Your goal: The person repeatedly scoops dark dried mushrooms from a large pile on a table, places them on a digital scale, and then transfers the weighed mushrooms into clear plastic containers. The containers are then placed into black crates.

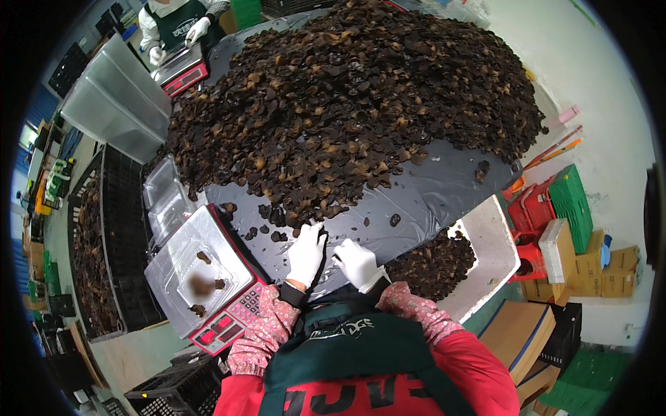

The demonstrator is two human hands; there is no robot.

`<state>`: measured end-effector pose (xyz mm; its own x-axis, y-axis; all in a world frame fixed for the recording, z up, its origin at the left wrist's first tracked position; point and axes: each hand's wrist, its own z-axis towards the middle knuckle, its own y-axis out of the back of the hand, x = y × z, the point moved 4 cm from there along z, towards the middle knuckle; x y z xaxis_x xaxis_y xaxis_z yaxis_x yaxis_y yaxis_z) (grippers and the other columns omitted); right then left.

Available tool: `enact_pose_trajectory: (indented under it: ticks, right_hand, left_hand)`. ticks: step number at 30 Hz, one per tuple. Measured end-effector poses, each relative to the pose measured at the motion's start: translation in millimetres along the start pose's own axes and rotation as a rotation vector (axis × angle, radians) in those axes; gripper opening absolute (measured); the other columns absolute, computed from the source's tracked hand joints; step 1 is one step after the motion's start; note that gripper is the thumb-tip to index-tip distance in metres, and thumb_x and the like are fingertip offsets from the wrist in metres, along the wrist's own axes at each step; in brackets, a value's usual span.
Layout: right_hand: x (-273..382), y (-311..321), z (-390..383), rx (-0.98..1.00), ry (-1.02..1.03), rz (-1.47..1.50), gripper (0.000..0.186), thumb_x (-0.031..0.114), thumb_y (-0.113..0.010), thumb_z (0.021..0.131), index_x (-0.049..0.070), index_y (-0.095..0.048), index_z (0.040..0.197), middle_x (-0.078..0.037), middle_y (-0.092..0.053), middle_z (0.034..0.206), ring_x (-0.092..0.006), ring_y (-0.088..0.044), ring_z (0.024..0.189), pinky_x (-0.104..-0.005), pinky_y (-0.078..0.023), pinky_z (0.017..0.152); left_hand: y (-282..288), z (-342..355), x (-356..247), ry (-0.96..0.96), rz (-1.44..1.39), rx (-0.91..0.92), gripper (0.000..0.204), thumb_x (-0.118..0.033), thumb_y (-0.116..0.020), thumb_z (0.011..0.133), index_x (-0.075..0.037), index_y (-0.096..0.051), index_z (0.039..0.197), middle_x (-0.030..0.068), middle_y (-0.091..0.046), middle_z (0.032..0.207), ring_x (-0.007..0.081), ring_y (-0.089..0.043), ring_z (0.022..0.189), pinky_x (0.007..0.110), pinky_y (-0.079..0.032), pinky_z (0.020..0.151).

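Note:
My gloved left hand (pixel 305 256) reaches to the front edge of a big pile of dark brown fungus pieces (pixel 354 90) on a table covered in grey plastic sheet (pixel 444 187), its fingers extended and slightly apart. My gloved right hand (pixel 355 265) is beside it, lower on the sheet, fingers curled; what they hold, if anything, is hidden. Left of my hands, a red-and-silver scale (pixel 236 315) bears a clear plastic tray (pixel 180 270) with several pieces in it. A white foam box (pixel 496 243) of smaller pieces sits right of my hands.
A co-worker in white gloves (pixel 196 31) stands at another scale (pixel 184 82), far left. Stacked clear containers (pixel 111 97) and black crates (pixel 128 236) line the left. Red crates (pixel 527 204), green crates (pixel 569 197) and cardboard boxes (pixel 614 270) stand on the right.

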<state>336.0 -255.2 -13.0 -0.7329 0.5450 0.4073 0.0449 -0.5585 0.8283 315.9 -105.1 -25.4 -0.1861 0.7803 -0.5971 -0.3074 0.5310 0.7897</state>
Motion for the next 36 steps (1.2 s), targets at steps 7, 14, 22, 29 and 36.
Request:
enact_pose_trajectory:
  ticks: [7, 14, 22, 29, 36]
  right_hand:
    - [-68.2, 38.1, 2.3, -0.243, -0.441, 0.336, 0.005, 0.009, -0.067, 0.084, 0.01, -0.065, 0.088, -0.007, -0.064, 0.086, -0.0211, -0.065, 0.07, -0.03, -0.052, 0.063]
    - [-139.4, 58.6, -6.3, -0.148, -0.41, -0.058, 0.017, 0.021, -0.068, 0.086, 0.012, -0.065, 0.1, -0.006, -0.062, 0.101, -0.0291, -0.064, 0.083, -0.0356, -0.052, 0.073]
    - [-66.6, 43.0, 10.4, -0.007, -0.134, 0.249, 0.017, 0.011, -0.062, 0.085, 0.015, -0.069, 0.1, -0.006, -0.065, 0.087, -0.0247, -0.066, 0.077, -0.0342, -0.053, 0.069]
    - [-6.0, 2.4, 7.2, 0.294, 0.224, -0.021, 0.019, 0.019, -0.067, 0.08, 0.015, -0.064, 0.098, -0.004, -0.055, 0.08, -0.0255, -0.06, 0.074, -0.0365, -0.05, 0.065]
    - [20.2, 16.8, 34.0, 0.297, -0.059, 0.377, 0.009, 0.011, -0.07, 0.082, 0.01, -0.066, 0.09, -0.007, -0.062, 0.088, -0.0249, -0.065, 0.082, -0.0345, -0.052, 0.074]
  left_hand:
    - [7.6, -4.6, -1.4, -0.058, -0.068, -0.146, 0.012, -0.016, -0.061, 0.091, -0.007, -0.058, 0.098, 0.0126, -0.056, 0.102, 0.0341, -0.062, 0.083, 0.04, -0.051, 0.069]
    - [102.3, -24.1, -16.2, 0.169, -0.528, -0.322, 0.014, -0.004, -0.056, 0.096, -0.004, -0.065, 0.106, 0.0036, -0.067, 0.094, 0.0149, -0.062, 0.084, 0.028, -0.05, 0.081]
    - [252.8, -83.0, 60.4, 0.326, -0.187, -0.816, 0.018, -0.007, -0.053, 0.101, -0.002, -0.065, 0.113, -0.0001, -0.064, 0.1, 0.0082, -0.055, 0.085, 0.023, -0.046, 0.078]
    - [266.9, -108.5, 97.7, 0.374, 0.126, -0.681, 0.01, -0.005, -0.059, 0.092, -0.001, -0.066, 0.098, 0.0123, -0.065, 0.093, 0.026, -0.063, 0.089, 0.034, -0.049, 0.085]
    - [252.0, -124.2, 117.6, 0.256, 0.236, -0.543, 0.019, -0.005, -0.058, 0.088, -0.004, -0.065, 0.105, 0.0153, -0.064, 0.099, 0.0336, -0.061, 0.097, 0.041, -0.048, 0.085]
